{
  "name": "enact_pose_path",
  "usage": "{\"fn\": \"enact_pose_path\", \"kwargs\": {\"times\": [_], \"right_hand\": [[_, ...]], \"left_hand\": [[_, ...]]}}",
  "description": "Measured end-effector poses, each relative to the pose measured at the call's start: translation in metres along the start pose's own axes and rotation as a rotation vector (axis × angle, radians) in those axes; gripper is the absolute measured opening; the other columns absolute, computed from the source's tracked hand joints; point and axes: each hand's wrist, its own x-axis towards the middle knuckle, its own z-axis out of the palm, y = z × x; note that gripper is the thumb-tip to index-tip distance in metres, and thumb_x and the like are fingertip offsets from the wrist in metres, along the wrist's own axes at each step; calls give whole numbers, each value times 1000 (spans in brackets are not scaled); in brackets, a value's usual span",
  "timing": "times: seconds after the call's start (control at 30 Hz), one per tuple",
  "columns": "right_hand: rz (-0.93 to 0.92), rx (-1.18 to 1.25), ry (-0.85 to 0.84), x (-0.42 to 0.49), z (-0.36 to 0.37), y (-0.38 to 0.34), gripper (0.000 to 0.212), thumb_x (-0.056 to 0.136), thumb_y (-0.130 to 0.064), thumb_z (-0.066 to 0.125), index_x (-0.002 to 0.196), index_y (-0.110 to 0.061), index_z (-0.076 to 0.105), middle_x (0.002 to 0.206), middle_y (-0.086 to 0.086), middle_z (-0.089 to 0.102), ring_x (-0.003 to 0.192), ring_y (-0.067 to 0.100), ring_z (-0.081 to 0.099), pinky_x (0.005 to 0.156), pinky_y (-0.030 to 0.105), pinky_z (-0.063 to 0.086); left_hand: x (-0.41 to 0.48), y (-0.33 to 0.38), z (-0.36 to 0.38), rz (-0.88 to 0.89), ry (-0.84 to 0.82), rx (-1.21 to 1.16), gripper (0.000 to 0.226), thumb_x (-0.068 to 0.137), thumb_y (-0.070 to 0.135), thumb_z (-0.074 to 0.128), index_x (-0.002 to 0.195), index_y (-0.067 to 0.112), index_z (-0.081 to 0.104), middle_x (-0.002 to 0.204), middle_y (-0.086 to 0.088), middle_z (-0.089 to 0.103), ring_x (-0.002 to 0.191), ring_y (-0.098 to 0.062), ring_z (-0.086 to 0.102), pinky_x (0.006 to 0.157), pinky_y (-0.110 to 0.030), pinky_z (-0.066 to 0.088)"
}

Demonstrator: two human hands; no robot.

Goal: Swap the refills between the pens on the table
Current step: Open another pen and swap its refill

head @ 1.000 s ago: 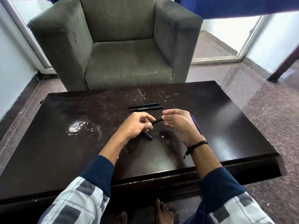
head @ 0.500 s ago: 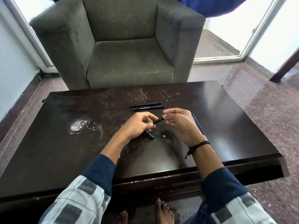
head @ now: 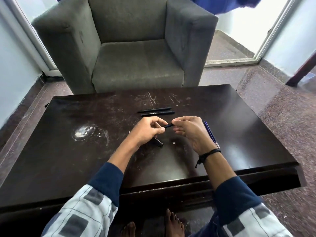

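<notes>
Between left hand and right hand, black pen pinched at both ends, seemingly mid-opening to free its refill; next needs opposite twist, straight pull.

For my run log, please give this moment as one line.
left hand: holds black pen part | right hand: pinches its other end | table: two black pens, one blue pen

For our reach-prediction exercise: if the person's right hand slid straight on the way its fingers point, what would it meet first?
Probably the left hand: both hands pinch the same black pen, and the right hand points along it toward the left one. Depth is hard to judge.
</notes>
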Motion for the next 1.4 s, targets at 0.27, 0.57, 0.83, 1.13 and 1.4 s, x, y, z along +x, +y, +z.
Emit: {"fn": "enact_pose_path", "kwargs": {"times": [0.27, 0.57, 0.83, 1.13, 1.4], "right_hand": [[22, 2, -7, 3, 2, 0, 9, 89, -15, 76, 89, -6, 72, 78, 8, 70, 69, 15, 66, 70, 27, 57], [-59, -51, 10, 5, -3, 3, 4, 89, -6, 74, 86, -4, 76, 71, 1, 68, 70, 12, 65, 70, 25, 56], [-41, -70, 26, 0, -2, -1, 23, 89, -28, 79, 89, -6, 74, 75, 5, 70, 69, 12, 66, 72, 28, 58], [-73, -63, -28, 2, -4, -1, 9, 86, -1, 74, 94, -5, 76, 84, 4, 72, 83, 14, 68, 83, 30, 58], [-61, -77, 7, 2, 1, 0, 10, 91, -14, 75, 86, -5, 72, 72, 6, 68, 69, 14, 65, 65, 23, 54]], "left_hand": [[2, -2, -1, -9, 12, -13, 16, 91, 12, 73, 104, 22, 76, 79, 0, 67, 62, -8, 55, 61, -16, 44], [2, -4, -2, -18, 0, -9, 17, 91, 14, 74, 103, 26, 76, 81, 4, 68, 66, -7, 58, 69, -25, 47], [1, -4, -3, -11, 5, -11, 17, 92, 13, 73, 105, 23, 76, 79, 4, 68, 63, -6, 57, 64, -20, 44], [3, -6, -3, -8, 9, -31, 17, 90, 11, 73, 103, 21, 76, 79, 2, 66, 59, -6, 54, 59, -15, 42], [4, -6, -2, 4, 11, -16, 17, 89, 11, 75, 102, 21, 76, 76, 6, 66, 61, -8, 55, 62, -19, 44]]}}
